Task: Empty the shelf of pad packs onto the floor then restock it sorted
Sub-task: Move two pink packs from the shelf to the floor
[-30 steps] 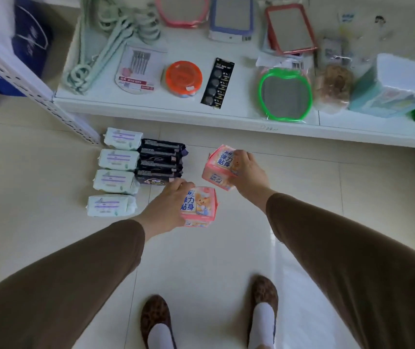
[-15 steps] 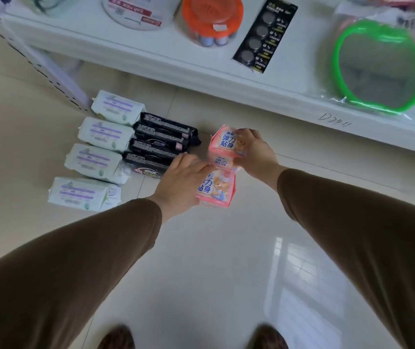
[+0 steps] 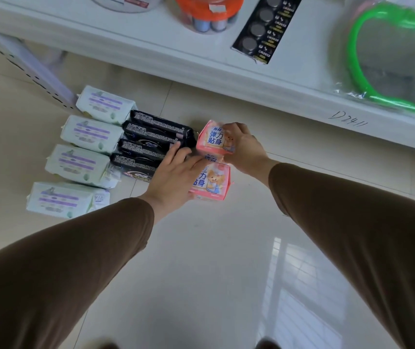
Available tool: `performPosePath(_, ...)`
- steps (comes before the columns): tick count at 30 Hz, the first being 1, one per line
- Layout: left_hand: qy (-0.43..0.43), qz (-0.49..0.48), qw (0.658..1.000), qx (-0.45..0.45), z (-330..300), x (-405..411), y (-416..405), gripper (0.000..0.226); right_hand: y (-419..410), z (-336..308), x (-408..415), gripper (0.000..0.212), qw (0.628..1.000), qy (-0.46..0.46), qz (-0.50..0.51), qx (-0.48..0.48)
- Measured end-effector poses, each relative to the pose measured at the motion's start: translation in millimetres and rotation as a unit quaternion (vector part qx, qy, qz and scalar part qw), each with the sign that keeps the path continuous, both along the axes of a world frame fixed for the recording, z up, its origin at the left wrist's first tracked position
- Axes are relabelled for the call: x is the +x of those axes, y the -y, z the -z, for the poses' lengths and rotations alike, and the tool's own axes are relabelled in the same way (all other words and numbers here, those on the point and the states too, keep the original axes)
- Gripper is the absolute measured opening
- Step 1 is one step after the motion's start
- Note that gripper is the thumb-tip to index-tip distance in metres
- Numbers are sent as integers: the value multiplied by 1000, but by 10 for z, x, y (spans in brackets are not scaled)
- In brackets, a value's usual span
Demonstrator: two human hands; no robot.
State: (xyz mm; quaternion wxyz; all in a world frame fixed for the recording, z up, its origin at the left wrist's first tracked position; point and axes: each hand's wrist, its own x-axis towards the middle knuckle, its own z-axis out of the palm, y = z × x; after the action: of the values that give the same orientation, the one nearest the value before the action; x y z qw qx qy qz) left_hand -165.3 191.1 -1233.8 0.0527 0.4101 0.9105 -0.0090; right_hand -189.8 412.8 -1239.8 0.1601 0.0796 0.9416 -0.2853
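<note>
Setting two pink packs down beside the sorted rows on the floor (image 3: 201,260), the person works with both hands at once. The right hand (image 3: 245,149) curls round the far pink pack (image 3: 214,138), thumb and fingers clamped on its right side, and holds it just beyond the near pink pack (image 3: 212,183), so close that the two look to be touching. The left hand (image 3: 173,176) lies over the near pack's left half, fingers stretched forward and fairly straight, pressing rather than gripping; whether the thumb hooks under the pack cannot be told. Just left of the pink pair lies a column of four black packs (image 3: 151,142), and left of that a column of four white packs (image 3: 88,152), each pack's long axis running left to right. The pink packs form a third column running away from the person, toward the shelf (image 3: 176,61) above. What matters next, in my judgement, is alignment: the far pack sits slightly tilted, and the right hand, already on it, is the one to square it against the near pack and the black column.
</note>
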Motion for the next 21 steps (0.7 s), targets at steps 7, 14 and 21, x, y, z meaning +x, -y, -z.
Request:
performPosePath(7,-34,3,999,-21,-17,5,-16,83,74,-71,8,75,999,20,-27,-14)
performPosePath(14,-40,-20,999,-32,-19,4,-17,82,95,-152,45,75,999,36,-32,-12)
performPosePath(21,-42,-35,998,-42,-28,39,-37,81,67,-245,122,71,998,52,-40,10)
